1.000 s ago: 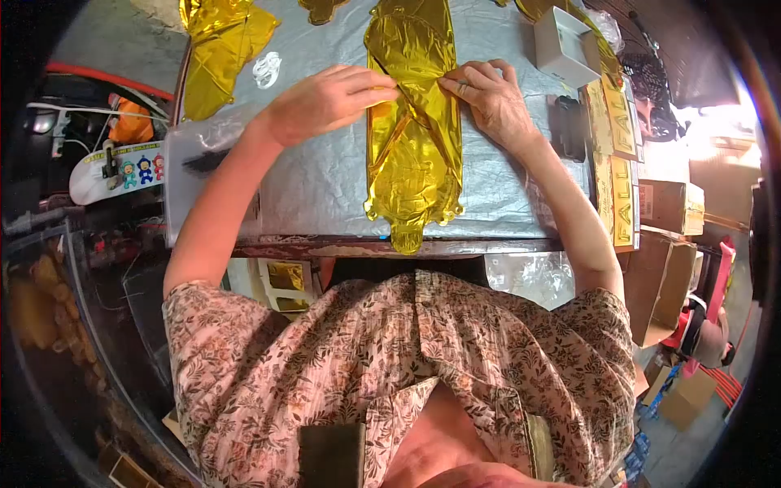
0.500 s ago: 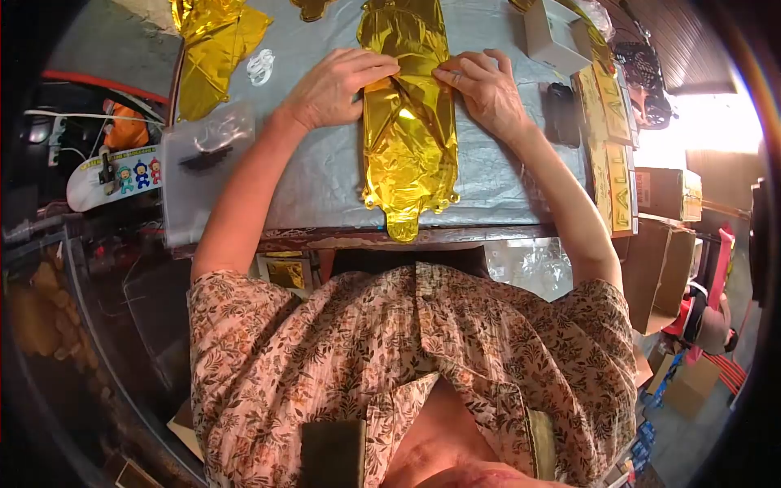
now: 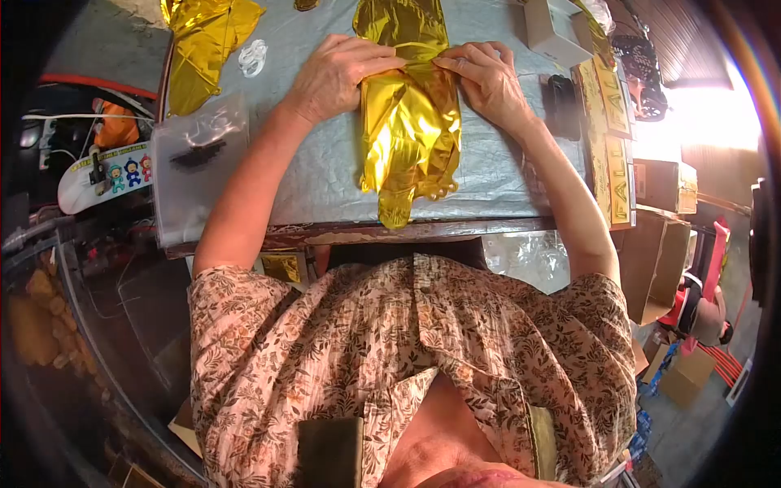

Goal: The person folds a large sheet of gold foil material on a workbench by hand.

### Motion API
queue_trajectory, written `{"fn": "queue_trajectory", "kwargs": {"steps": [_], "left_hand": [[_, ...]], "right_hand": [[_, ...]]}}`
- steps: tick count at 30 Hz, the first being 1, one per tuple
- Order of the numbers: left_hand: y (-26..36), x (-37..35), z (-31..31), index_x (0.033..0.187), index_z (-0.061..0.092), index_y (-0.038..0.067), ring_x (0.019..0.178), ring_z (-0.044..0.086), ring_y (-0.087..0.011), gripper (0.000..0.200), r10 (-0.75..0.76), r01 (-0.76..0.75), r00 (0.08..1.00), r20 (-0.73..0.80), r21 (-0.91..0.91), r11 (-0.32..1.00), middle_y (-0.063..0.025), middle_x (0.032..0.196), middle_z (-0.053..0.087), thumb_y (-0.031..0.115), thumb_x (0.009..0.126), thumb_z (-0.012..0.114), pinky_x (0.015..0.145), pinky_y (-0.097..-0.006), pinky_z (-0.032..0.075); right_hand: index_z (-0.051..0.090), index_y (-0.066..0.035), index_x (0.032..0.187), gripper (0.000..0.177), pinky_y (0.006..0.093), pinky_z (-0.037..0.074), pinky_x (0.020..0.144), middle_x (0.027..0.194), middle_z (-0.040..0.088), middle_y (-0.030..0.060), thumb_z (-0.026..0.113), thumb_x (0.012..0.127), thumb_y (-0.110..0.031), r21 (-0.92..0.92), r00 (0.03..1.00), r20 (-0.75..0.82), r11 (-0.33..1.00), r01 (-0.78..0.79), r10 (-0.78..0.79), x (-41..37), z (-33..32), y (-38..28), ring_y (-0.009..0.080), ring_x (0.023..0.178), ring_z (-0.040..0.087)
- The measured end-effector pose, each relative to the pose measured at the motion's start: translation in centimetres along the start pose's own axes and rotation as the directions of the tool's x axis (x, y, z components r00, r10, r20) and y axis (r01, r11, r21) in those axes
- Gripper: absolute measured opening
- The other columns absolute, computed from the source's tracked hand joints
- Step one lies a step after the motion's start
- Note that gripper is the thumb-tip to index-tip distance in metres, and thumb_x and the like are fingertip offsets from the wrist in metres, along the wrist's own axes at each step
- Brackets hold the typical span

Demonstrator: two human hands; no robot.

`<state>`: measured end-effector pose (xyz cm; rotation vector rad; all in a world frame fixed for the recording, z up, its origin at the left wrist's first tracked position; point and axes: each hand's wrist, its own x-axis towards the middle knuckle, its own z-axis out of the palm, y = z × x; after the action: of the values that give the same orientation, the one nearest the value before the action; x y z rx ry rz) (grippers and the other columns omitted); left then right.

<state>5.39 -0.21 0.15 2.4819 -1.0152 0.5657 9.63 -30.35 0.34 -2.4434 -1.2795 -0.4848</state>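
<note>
A shiny gold foil piece (image 3: 411, 122) lies lengthwise on the grey-covered table (image 3: 317, 179), its narrow tab near the front edge. My left hand (image 3: 338, 77) pinches the foil at its left side, fingertips near its middle. Opposite it, my right hand (image 3: 486, 80) pinches the foil from the right, its fingertips a short gap from the left ones. The foil between the fingertips is gathered into a crosswise crease.
More gold foil (image 3: 203, 53) lies at the back left, beside a white string coil (image 3: 253, 58) and clear plastic bags (image 3: 195, 179). At the right are a white box (image 3: 557, 31), a black object (image 3: 561, 106) and yellow lettered boxes (image 3: 606, 146).
The foil's lower part has lifted and puffed out, its open fold no longer showing. Both hands have shifted slightly, keeping their pinch on the foil.
</note>
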Motion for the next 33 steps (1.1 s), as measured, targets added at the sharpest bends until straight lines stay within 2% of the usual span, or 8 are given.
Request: {"fn": "queue_trajectory", "kwargs": {"steps": [9,12,14,15,22,27,30,33], "left_hand": [[-0.5,1.2,-0.3,0.134,0.069,0.014,0.101,0.072,-0.0314,0.043,-0.214,0.211,0.977,0.012,-0.223,0.952,-0.0120,0.116,0.076,0.016,0.091,0.071,0.088,-0.0407,0.056],[-0.3,1.4,-0.3,0.142,0.064,0.020,0.092,0.073,-0.0324,0.050,-0.337,0.332,0.941,0.033,-0.277,0.902,-0.0157,0.108,0.076,0.015,0.092,0.071,0.083,-0.0394,0.057],[0.0,1.7,-0.5,0.129,0.070,0.016,0.084,0.073,-0.0346,0.035,-0.506,0.492,0.857,0.099,-0.448,0.746,-0.0176,0.094,0.075,0.034,0.099,0.067,0.076,-0.0387,0.056],[-2.0,1.1,1.3,0.118,0.072,0.011,0.088,0.072,-0.0371,0.042,-0.564,0.586,0.810,0.162,-0.263,0.766,-0.0182,0.095,0.075,0.046,0.104,0.055,0.075,-0.0397,0.055],[-0.8,1.3,0.1,0.100,0.069,0.002,0.083,0.067,-0.0433,0.052,-0.651,0.598,0.758,-0.039,-0.357,0.718,-0.0204,0.085,0.071,0.052,0.104,0.053,0.072,-0.0482,0.052],[-0.3,0.9,-0.7,0.107,0.074,0.004,0.087,0.075,-0.0288,0.045,-0.703,0.702,0.699,0.132,-0.318,0.638,-0.0164,0.092,0.076,0.047,0.099,0.066,0.074,-0.0412,0.055],[-0.5,0.0,0.2,0.112,0.075,0.004,0.083,0.071,-0.0186,0.048,-0.626,0.571,0.780,-0.017,-0.388,0.723,-0.0083,0.092,0.077,0.050,0.097,0.070,0.076,-0.0326,0.054],[-0.4,0.0,-0.1,0.115,0.076,0.006,0.088,0.073,-0.0178,0.046,-0.681,0.643,0.732,0.009,-0.336,0.688,-0.0074,0.093,0.079,0.046,0.094,0.075,0.078,-0.0312,0.055]], "right_hand": [[0.075,-0.016,0.118,0.028,0.0477,0.031,0.112,0.110,0.071,0.0035,0.068,0.091,-0.017,0.243,0.985,-0.013,0.956,-0.165,0.173,0.4,0.3,0.6,0.0259,0.114,0.061],[0.077,-0.013,0.115,0.024,0.0462,0.038,0.108,0.105,0.074,0.0054,0.069,0.094,-0.020,0.249,0.952,-0.002,0.922,-0.296,0.306,1.2,-0.1,-0.1,0.0286,0.111,0.062],[0.078,-0.011,0.113,0.025,0.0405,0.050,0.092,0.100,0.078,0.0079,0.072,0.094,-0.026,0.317,0.875,0.061,0.822,-0.473,0.480,2.3,-0.3,-0.8,0.0251,0.094,0.070],[0.079,-0.011,0.113,0.026,0.0376,0.056,0.084,0.097,0.079,0.0092,0.073,0.094,-0.029,0.346,0.824,0.099,0.757,-0.555,0.559,2.7,-0.4,-1.0,0.0233,0.086,0.073],[0.079,-0.006,0.110,0.030,0.0345,0.056,0.086,0.098,0.080,0.0100,0.076,0.093,-0.031,0.395,0.752,0.123,0.663,-0.636,0.648,3.5,0.4,-1.1,0.0191,0.088,0.075],[0.079,-0.006,0.110,0.031,0.0340,0.056,0.087,0.099,0.080,0.0087,0.076,0.093,-0.031,0.387,0.743,0.120,0.658,-0.646,0.659,3.5,0.4,-1.0,0.0182,0.088,0.075],[0.079,-0.006,0.110,0.032,0.0343,0.056,0.088,0.099,0.080,0.0089,0.077,0.091,-0.033,0.411,0.725,0.140,0.626,-0.663,0.675,3.5,0.9,-0.5,0.0190,0.088,0.075],[0.078,-0.005,0.114,0.034,0.0317,0.054,0.090,0.102,0.080,0.0073,0.077,0.092,-0.031,0.332,0.710,0.175,0.638,-0.694,0.682,3.8,0.8,-0.3,0.0148,0.093,0.073]]}}
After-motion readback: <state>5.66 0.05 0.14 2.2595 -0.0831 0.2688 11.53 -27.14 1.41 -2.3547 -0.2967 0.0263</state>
